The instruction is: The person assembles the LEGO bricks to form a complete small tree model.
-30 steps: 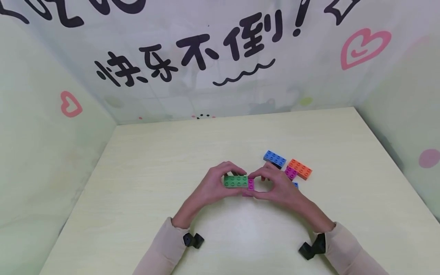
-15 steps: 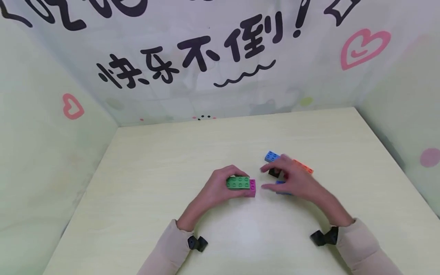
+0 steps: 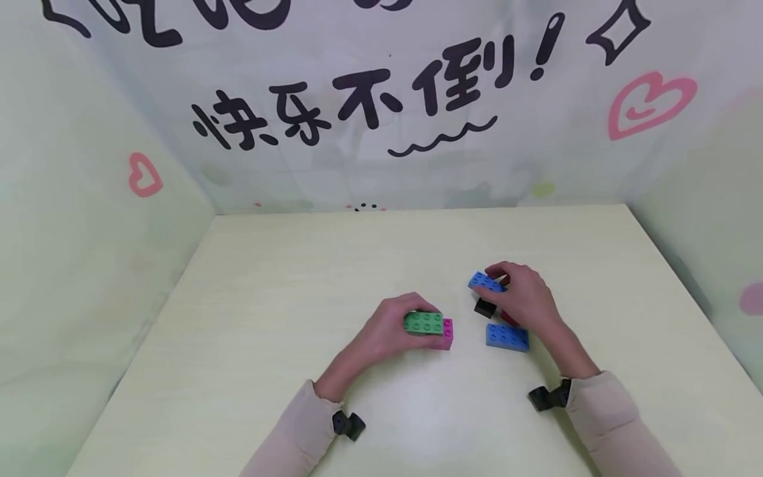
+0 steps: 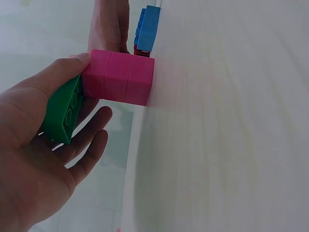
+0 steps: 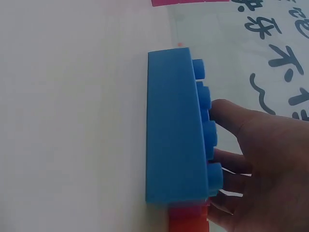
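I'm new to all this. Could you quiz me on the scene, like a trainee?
1. Which colour brick does the left hand grip: A blue, B green, C orange?
2. How many pink bricks show joined together in the left wrist view?
3. True or false: the right hand is touching the brick from question 1.

Key: 1. B, the green brick. 2. Three. 3. False; it is at the far blue brick.

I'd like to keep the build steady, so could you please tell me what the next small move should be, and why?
Probably lift the far blue brick with the right hand, since it seems curled around that brick's end, while the left hand holds the green brick atop the pink stack.
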`<action>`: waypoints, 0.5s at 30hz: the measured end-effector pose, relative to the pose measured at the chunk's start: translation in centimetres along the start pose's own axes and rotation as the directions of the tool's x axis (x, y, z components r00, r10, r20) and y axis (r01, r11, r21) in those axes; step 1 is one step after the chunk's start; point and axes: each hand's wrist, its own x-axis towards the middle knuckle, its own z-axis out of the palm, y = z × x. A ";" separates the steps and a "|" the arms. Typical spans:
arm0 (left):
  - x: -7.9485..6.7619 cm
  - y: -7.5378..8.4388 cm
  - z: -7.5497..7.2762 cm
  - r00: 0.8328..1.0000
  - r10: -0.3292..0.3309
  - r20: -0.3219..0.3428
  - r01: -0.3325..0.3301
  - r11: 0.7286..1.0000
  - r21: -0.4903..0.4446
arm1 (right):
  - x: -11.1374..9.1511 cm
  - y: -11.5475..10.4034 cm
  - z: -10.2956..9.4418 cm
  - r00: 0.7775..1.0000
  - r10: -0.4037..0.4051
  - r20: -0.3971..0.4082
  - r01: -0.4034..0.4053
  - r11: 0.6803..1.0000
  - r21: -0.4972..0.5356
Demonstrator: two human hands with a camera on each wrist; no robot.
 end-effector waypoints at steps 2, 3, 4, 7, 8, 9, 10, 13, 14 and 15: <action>0.0 -0.1 0.1 1.000 0.009 0.000 -0.009 1.000 -0.003 | 0.1 -0.1 0.1 1.000 0.024 0.013 -0.024 1.000 -0.012; 0.0 -0.1 0.2 1.000 0.016 -0.001 -0.016 1.000 -0.004 | 0.1 -0.2 0.1 0.999 0.032 0.015 -0.032 0.999 -0.017; 0.1 -0.1 0.2 1.000 0.022 -0.002 -0.022 1.000 -0.003 | 0.1 -0.3 0.1 0.999 0.039 0.017 -0.039 0.999 -0.021; 0.1 -0.2 0.1 0.999 0.035 -0.005 -0.035 0.999 0.000 | 0.3 -0.5 0.0 0.998 0.053 0.018 -0.053 0.998 -0.028; 0.1 -0.2 0.1 0.999 0.036 -0.006 -0.036 0.999 0.000 | 0.3 -0.6 0.0 0.998 0.057 0.019 -0.057 0.998 -0.030; 0.1 -0.2 0.1 0.999 0.034 -0.005 -0.034 0.999 0.002 | 0.4 -0.6 0.0 0.998 0.064 0.022 -0.063 0.998 -0.028; 0.1 -0.3 0.1 1.000 0.031 -0.005 -0.031 1.000 0.004 | 0.4 -0.6 0.1 0.997 0.070 0.027 -0.070 0.997 -0.024; 0.1 -0.4 0.1 1.000 0.017 -0.003 -0.017 1.000 -0.002 | 0.6 -0.6 0.4 0.995 0.091 0.039 -0.091 0.996 0.001; 0.1 -0.5 0.1 1.000 0.014 -0.003 -0.014 1.000 -0.005 | 0.6 -0.6 0.5 0.995 0.093 0.039 -0.093 0.996 0.013; 0.1 -0.5 0.1 1.000 0.011 -0.004 -0.011 1.000 -0.007 | 0.7 -0.5 0.7 0.995 0.091 0.036 -0.092 0.995 0.025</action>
